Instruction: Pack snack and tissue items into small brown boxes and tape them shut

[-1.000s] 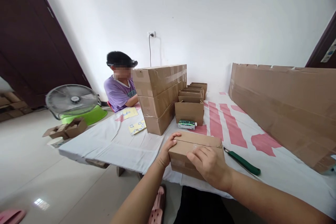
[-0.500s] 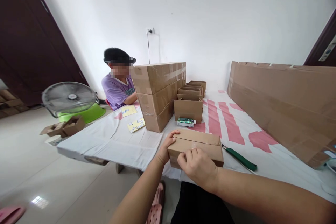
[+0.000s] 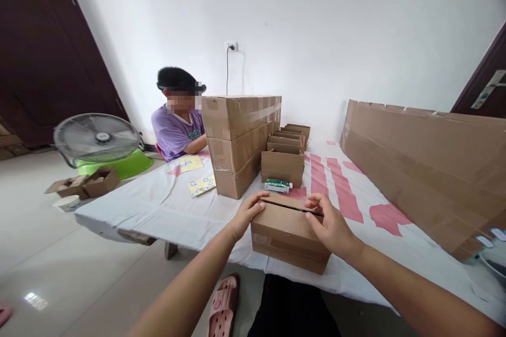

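A closed brown cardboard box (image 3: 286, 234) stands at the near edge of the white-and-red covered table (image 3: 166, 205). My left hand (image 3: 245, 214) grips its left top corner, thumb over the top flap. My right hand (image 3: 331, 225) holds the right side of the top, fingers curled onto the flap seam. A small green-and-white carton (image 3: 278, 185) lies just behind the box.
A stack of taped boxes (image 3: 239, 142) stands mid-table, with a row of open small boxes (image 3: 285, 154) to its right. Large flat cardboard (image 3: 422, 160) leans along the right. A person in a purple shirt (image 3: 177, 129) sits at the far left end. A fan (image 3: 97, 138) stands on the floor.
My right hand moved from the front middle of the box top to its right side. The box has turned and tilted toward me. The green-handled knife is out of sight.
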The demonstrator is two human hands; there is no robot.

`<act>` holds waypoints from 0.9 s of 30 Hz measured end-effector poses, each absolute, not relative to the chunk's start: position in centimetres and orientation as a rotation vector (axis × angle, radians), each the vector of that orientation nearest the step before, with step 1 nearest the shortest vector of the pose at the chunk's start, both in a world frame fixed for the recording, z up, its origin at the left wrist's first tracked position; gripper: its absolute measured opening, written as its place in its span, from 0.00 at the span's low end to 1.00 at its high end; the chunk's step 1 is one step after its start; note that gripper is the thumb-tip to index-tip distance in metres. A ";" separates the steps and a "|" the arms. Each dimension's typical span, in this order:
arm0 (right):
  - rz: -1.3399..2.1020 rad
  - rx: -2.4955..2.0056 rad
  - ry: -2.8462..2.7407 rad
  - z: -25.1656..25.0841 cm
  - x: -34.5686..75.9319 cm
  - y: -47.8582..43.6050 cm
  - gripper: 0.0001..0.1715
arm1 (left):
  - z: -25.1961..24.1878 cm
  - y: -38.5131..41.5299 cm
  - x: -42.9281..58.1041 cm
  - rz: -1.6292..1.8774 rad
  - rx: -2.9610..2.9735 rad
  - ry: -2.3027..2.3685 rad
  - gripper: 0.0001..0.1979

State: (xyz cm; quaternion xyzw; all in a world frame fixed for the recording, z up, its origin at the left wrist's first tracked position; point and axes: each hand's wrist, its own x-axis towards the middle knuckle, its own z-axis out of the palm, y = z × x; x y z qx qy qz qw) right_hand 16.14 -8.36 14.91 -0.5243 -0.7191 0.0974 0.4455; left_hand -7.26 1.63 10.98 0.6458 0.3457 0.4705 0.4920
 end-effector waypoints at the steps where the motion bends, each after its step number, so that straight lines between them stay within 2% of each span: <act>1: 0.219 -1.270 -1.771 14.5 16.1 -8.8 0.14 | 11.8 1.4 -7.4 1.176 1.606 0.857 0.20; 4: 0.119 -1.193 -1.759 13.6 15.7 -10.0 0.11 | 14.1 0.2 -7.2 1.239 1.904 0.932 0.13; 8: -0.017 -1.053 -1.747 13.1 15.3 -10.8 0.08 | 16.0 -2.1 -5.6 1.049 2.622 1.042 0.07; 10: -0.044 -1.011 -1.768 13.0 15.2 -10.9 0.09 | 16.2 -3.2 -4.5 0.976 2.754 1.115 0.05; 18: 0.008 -1.135 -1.997 12.5 14.8 -10.7 0.11 | 14.9 -4.2 -1.5 0.786 2.426 1.444 0.06; 27: -0.061 -1.148 -2.026 12.2 14.6 -10.9 0.09 | 13.9 -2.9 -1.1 0.825 2.386 1.408 0.07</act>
